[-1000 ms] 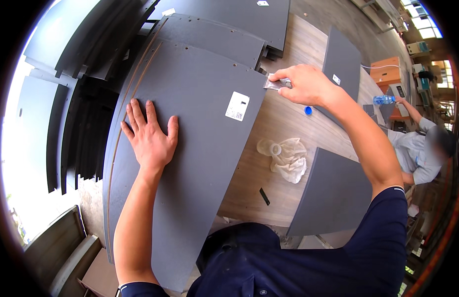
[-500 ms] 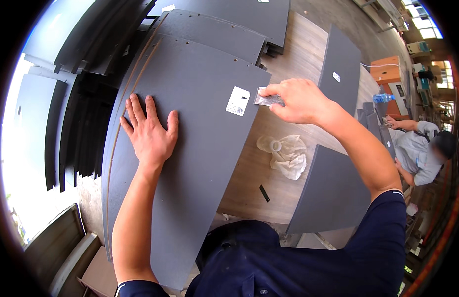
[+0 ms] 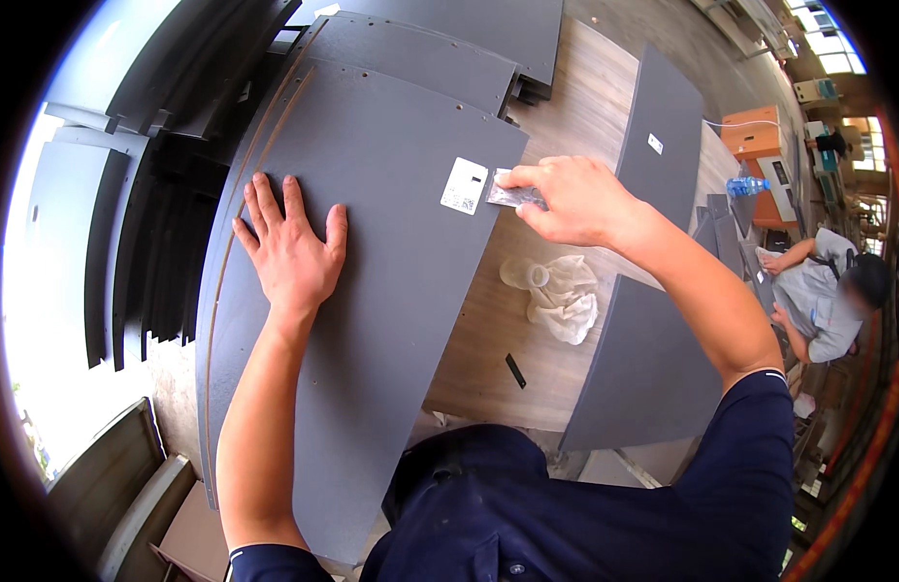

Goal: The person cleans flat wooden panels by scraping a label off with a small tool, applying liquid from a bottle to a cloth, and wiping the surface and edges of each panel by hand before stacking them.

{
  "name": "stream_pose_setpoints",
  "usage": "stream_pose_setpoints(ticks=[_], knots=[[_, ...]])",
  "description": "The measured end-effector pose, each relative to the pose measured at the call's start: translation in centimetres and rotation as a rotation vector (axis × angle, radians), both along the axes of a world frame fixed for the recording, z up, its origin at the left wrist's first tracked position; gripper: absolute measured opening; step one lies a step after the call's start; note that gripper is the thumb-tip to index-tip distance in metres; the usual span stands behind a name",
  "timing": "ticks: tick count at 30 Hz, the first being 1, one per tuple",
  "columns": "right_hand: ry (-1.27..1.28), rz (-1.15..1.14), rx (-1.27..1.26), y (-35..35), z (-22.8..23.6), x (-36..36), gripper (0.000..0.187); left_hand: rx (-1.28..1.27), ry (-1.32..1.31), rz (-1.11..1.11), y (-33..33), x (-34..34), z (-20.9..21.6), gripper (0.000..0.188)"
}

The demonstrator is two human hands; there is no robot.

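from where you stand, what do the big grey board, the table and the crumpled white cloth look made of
Board: probably wood-based, with a smooth, satin grey coating; brown shows in a line along its left side.
Table: wood or wood-look laminate, judging by its pale, streaky grain.
Cloth: likely thin fabric, matte and softly folded, though paper is possible.

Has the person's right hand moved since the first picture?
Yes: the right hand moved toward the wearer, from beyond the white label to about level with it.
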State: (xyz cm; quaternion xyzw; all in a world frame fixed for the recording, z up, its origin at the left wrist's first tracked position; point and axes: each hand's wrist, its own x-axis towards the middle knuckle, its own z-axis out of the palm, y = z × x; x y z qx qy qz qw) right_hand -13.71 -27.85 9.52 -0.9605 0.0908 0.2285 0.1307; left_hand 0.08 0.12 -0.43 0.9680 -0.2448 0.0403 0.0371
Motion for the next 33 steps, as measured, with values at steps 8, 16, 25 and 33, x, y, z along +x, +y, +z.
stream_pose_setpoints(ticks=[8,16,25,33], knots=[[-0.036,0.051,-0.034,0.5,0.0,-0.6,0.041,0.031,0.011,0.021,-0.2,-0.1,0.4,0.074],[-0.05,0.047,-0.023,1.0,-0.4,0.0,0.037,0.028,0.019,0.024,-0.1,-0.1,0.4,0.075],[0.002,0.003,0.128,0.5,0.0,-2.1,0.042,0.008,0.006,0.016,-0.2,-0.1,0.2,0.071],[-0.501,-0.676,0.544,-2.9,-3.0,-15.9,0.053,-0.123,0.16,-0.678,-8.2,-2.3,1.4,0.069]])
